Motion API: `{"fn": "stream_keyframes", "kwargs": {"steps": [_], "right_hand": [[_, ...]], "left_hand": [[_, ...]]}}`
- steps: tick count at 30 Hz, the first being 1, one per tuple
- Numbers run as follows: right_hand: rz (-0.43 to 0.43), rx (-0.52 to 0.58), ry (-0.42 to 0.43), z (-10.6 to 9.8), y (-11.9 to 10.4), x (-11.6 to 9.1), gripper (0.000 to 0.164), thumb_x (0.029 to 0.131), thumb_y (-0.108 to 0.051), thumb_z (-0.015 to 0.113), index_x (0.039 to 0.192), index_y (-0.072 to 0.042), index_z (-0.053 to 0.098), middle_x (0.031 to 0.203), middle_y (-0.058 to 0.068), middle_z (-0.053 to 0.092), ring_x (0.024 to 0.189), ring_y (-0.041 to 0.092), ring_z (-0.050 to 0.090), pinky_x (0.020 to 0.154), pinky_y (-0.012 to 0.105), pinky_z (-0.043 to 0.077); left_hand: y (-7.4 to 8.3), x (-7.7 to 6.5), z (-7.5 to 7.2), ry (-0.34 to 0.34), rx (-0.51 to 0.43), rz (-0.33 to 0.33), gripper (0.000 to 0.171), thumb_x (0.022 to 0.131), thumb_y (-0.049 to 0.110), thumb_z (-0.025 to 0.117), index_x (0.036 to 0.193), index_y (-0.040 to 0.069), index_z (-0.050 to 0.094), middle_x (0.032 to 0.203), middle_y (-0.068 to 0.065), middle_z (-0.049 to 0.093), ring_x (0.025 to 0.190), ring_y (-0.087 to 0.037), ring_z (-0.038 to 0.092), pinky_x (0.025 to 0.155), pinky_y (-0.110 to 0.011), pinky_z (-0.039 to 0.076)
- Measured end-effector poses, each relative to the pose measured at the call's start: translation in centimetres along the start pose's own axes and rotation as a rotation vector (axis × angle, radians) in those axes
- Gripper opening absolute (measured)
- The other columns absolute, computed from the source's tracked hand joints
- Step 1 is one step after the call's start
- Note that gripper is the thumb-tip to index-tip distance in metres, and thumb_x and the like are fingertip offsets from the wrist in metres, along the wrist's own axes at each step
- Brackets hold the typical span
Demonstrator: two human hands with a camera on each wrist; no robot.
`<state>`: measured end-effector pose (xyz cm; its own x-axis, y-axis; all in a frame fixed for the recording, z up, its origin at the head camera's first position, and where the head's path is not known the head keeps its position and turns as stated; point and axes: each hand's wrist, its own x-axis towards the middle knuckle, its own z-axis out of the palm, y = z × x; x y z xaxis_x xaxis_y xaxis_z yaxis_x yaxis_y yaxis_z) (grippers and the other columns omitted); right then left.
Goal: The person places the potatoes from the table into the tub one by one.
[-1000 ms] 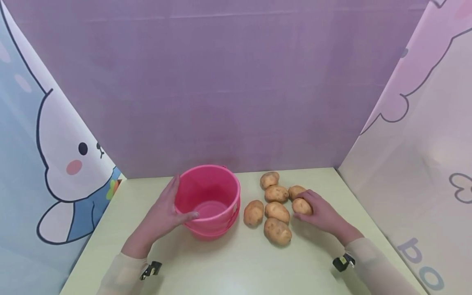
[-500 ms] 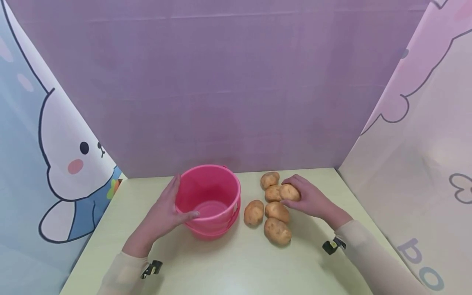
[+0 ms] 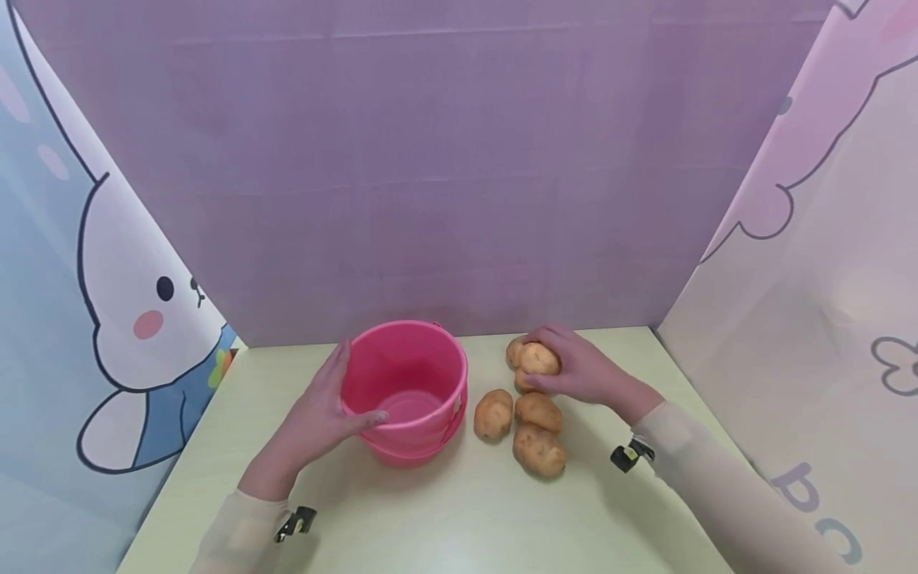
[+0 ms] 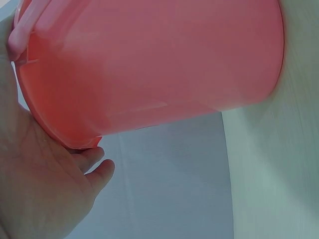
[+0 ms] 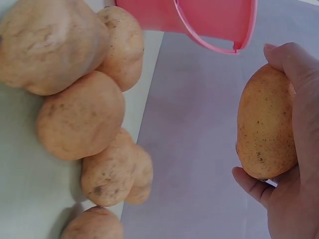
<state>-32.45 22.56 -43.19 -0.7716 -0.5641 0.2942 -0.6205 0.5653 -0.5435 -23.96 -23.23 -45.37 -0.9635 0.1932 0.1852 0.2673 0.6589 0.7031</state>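
A pink bucket point(image 3: 412, 448) stands on the table, its inside bare to the bottom. My left hand point(image 3: 326, 410) holds its rim at the near left, thumb over the edge and fingers along the side. In the left wrist view the bucket's wall point(image 4: 174, 59) fills the top, with the palm point(image 4: 45, 179) against the rim. My right hand point(image 3: 581, 368) grips a potato point(image 3: 539, 359), held up above the table. The right wrist view shows this potato point(image 5: 266, 122) between thumb and fingers. Beneath and beside it lie several potatoes point(image 3: 539, 451), some partly hidden by the hand.
The pale table point(image 3: 445, 522) ends at a purple cloth wall point(image 3: 459, 199) behind the bucket. Printed panels rise at the left point(image 3: 122, 335) and right point(image 3: 810, 335). The bucket's pink handle point(image 5: 199, 37) hangs down on the side facing the potatoes.
My right hand has lifted the potato and carried it left and away from me, over the back potatoes. The left hand and the bucket stay in place.
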Motion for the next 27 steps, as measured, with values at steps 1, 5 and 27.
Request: {"fn": "stream_keyframes", "kwargs": {"steps": [1,5,27], "right_hand": [[-0.006,-0.004,-0.006,-0.1,-0.1,0.2,0.053,0.092,-0.055,0.089,0.133,-0.026,0.071,0.119,-0.009,0.062,0.1,0.015,0.066,0.083,0.038,0.06],[-0.024,-0.034,-0.018,-0.3,-0.7,0.9,0.051,0.092,-0.05,0.091,0.132,-0.027,0.069,0.118,-0.01,0.061,0.1,0.014,0.065,0.084,0.039,0.059],[-0.144,-0.103,-0.061,-0.4,-4.9,5.5,0.046,0.091,-0.049,0.092,0.127,-0.031,0.07,0.118,-0.013,0.061,0.106,0.011,0.06,0.089,0.037,0.058]], "left_hand": [[0.0,0.0,0.0,0.0,0.002,0.003,0.142,0.08,0.066,0.093,0.18,0.024,0.001,0.184,-0.011,0.013,0.162,-0.049,0.024,0.098,-0.064,0.062],[0.0,0.1,0.0,0.0,0.014,0.0,0.143,0.08,0.068,0.093,0.18,0.024,0.001,0.184,-0.011,0.012,0.163,-0.048,0.024,0.099,-0.064,0.062],[0.0,0.0,0.0,-0.001,0.0,-0.011,0.143,0.079,0.067,0.094,0.18,0.025,0.001,0.184,-0.01,0.012,0.163,-0.048,0.024,0.098,-0.063,0.062]]}}
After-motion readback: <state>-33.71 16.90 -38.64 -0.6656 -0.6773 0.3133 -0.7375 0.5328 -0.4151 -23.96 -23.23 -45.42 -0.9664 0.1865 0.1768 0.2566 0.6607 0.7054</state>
